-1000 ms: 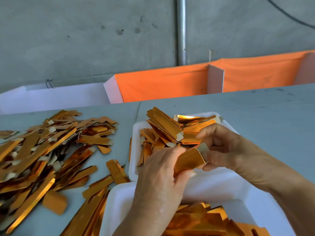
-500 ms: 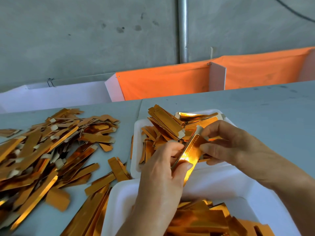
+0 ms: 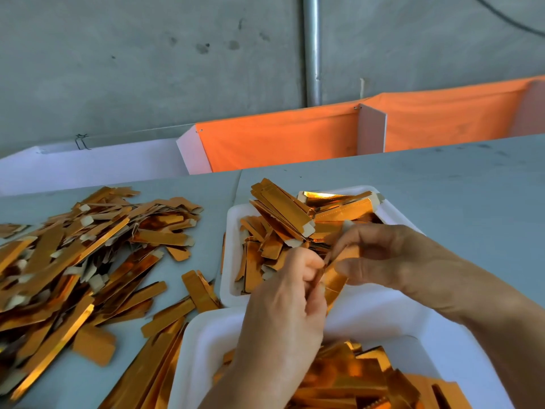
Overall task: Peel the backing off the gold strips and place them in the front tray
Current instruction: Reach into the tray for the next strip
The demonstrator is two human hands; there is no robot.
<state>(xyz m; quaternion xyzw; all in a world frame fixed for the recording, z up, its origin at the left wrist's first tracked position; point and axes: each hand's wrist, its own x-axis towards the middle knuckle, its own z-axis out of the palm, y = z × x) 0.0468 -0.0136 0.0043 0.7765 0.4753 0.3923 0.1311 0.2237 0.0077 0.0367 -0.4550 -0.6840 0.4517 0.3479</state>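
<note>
Head view, left hand [image 3: 283, 302] and right hand [image 3: 380, 258] both pinching one gold strip [image 3: 334, 280], no readable writing

A shiny gold strip [image 3: 334, 280] is held tilted between both hands, above the gap between two white trays. The far tray [image 3: 233, 258] holds a jumbled heap of gold strips; the near tray [image 3: 191, 364] holds more, lying flatter.
</note>
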